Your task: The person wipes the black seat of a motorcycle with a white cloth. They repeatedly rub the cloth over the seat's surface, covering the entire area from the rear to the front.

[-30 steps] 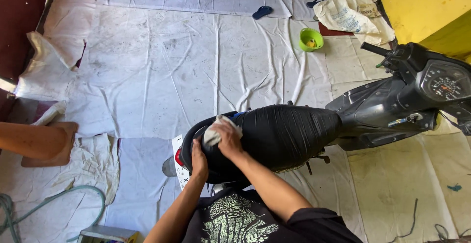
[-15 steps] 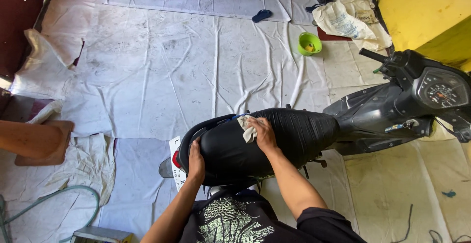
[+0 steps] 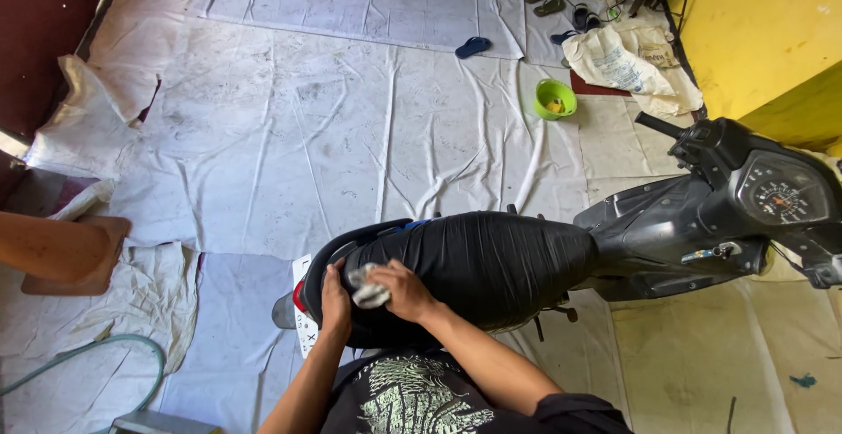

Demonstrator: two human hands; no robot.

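Two hands at the glossy black seat's (image 3: 491, 259) rear edge: right hand (image 3: 399, 287) fingers closed on one crumpled grey rag (image 3: 368, 287), left hand (image 3: 335, 298) cupping the rim, seemingly empty.

One scooter (image 3: 614, 250), one rag (image 3: 368, 287), one green bowl (image 3: 555, 98), one blue sandal (image 3: 474, 46), two hands.

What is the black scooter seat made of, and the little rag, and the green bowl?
The seat looks like black vinyl or faux leather: smooth, with shiny wrinkles. The rag in the right hand seems soft cloth, since it is crumpled and matte. The green bowl is probably plastic, bright and glossy.
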